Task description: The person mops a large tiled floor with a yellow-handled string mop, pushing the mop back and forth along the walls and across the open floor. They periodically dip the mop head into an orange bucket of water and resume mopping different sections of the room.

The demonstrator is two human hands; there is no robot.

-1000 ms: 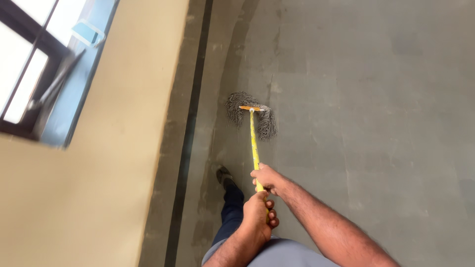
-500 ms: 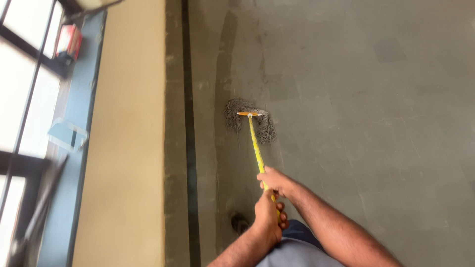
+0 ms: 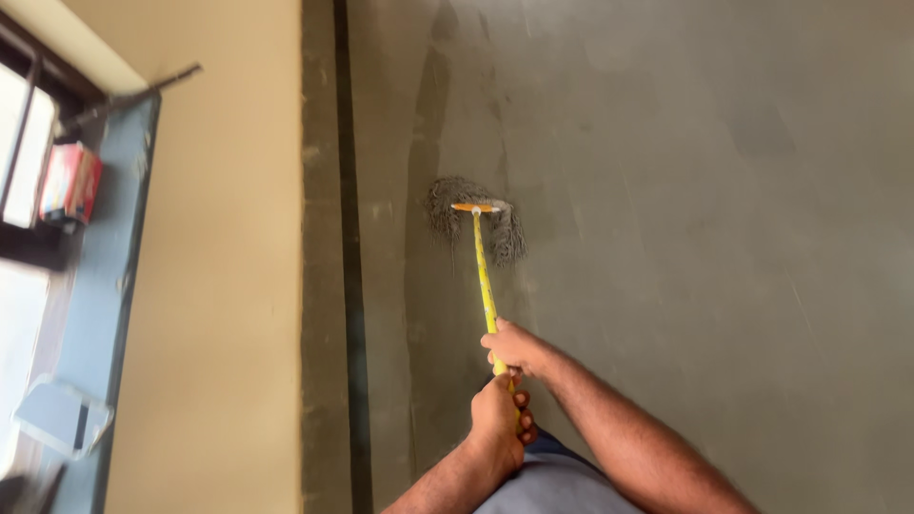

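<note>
I have both hands wrapped around the yellow mop handle (image 3: 486, 286). My right hand (image 3: 517, 348) is the farther one, fingers closed round the shaft a little above my left hand (image 3: 497, 425), which clamps the near end of the handle just in front of my body. The two hands sit close together, nearly touching. The handle runs away from me, tilting slightly left, to the orange mop head bar (image 3: 475, 207), where the grey string mop head (image 3: 476, 224) lies spread on the grey floor (image 3: 685, 219), its strands fanned to both sides of the bar. The mop head rests on a darker band of floor that looks wet, not far right of the dark skirting strip (image 3: 328, 286) at the foot of the beige wall (image 3: 219, 286). Farther left is a blue window sill (image 3: 109, 286), with a red and white box (image 3: 69, 181) on it at the far end and a pale bluish object (image 3: 59, 416) nearer to me.
</note>
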